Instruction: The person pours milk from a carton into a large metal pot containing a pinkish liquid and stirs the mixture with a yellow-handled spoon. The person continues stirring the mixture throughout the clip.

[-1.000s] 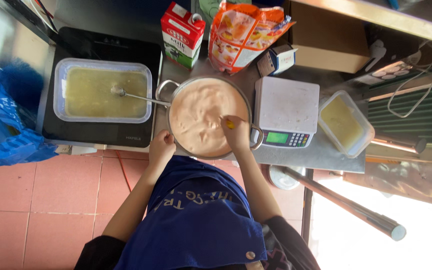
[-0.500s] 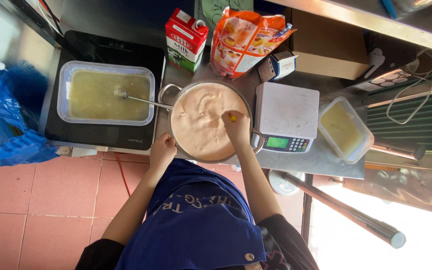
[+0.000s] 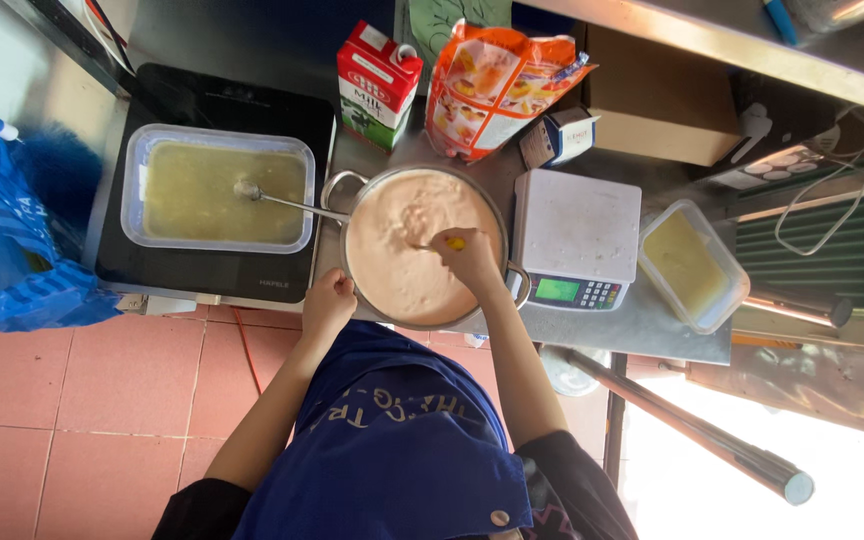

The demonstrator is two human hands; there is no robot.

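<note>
Both hands work the round steel pot of pale pink batter [image 3: 414,250] on the tabletop [image 3: 642,325]: left hand [image 3: 328,305] curled on its near rim to steady it, right hand [image 3: 464,255] closed around a yellow-handled stirrer [image 3: 452,243].

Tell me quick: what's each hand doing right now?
Left hand: closed on the rim of the pot.
Right hand: closed on a yellow-handled utensil, over the pink batter.
</note>
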